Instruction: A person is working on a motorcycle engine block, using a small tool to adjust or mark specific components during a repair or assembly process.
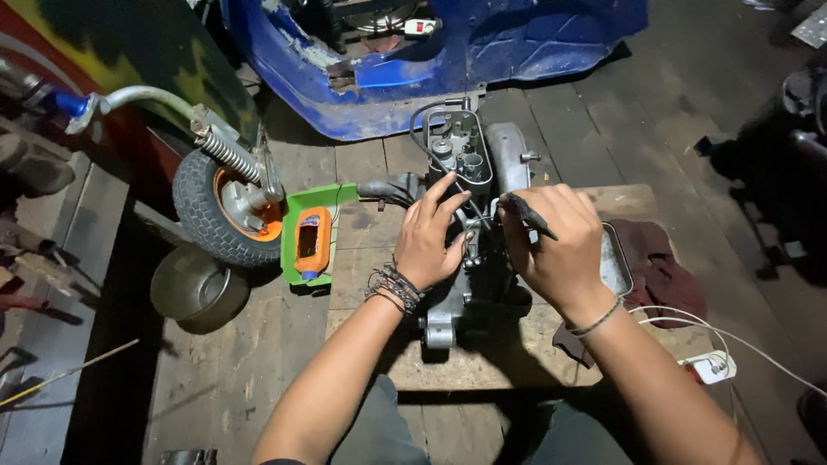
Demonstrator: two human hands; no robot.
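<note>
A grey metal scooter engine lies on a low wooden board in front of me. My left hand rests on the engine's middle, fingers spread over the casing and pointing up toward the cylinder head. My right hand sits on the engine's right side and holds a thin dark tool between its fingers, tip pointing right. Beaded bracelets circle my left wrist and a thin band circles my right wrist.
An orange bottle lies in a green tray to the left, beside a small wheel on a fork and a metal bowl. A blue scooter body stands behind. Right: metal tin, dark red rag, white cable and plug.
</note>
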